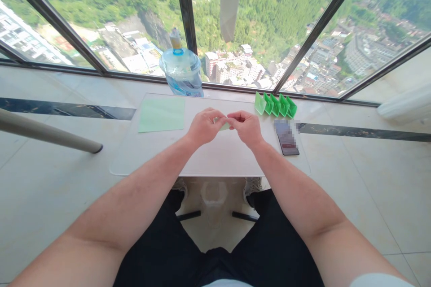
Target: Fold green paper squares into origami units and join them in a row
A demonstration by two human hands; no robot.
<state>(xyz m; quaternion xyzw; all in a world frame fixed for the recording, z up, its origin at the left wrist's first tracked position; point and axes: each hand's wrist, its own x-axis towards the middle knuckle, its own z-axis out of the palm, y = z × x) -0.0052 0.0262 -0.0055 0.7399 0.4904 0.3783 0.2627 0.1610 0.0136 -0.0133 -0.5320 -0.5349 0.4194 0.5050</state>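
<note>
While close together, both hands [206, 126] [248, 128] in fingertip pinches on pale-green paper [222, 125].

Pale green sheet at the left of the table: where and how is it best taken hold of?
Probably by the near right corner of the pale green sheet, with the left hand coming from the right and slightly above. It lies flat on the table, so lift the corner, then pinch it; that corner is nearest the hand.

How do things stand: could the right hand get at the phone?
Probably yes: the phone lies on the table beside the right hand, with nothing visible between them, though that hand seems busy with a small green paper.
</note>
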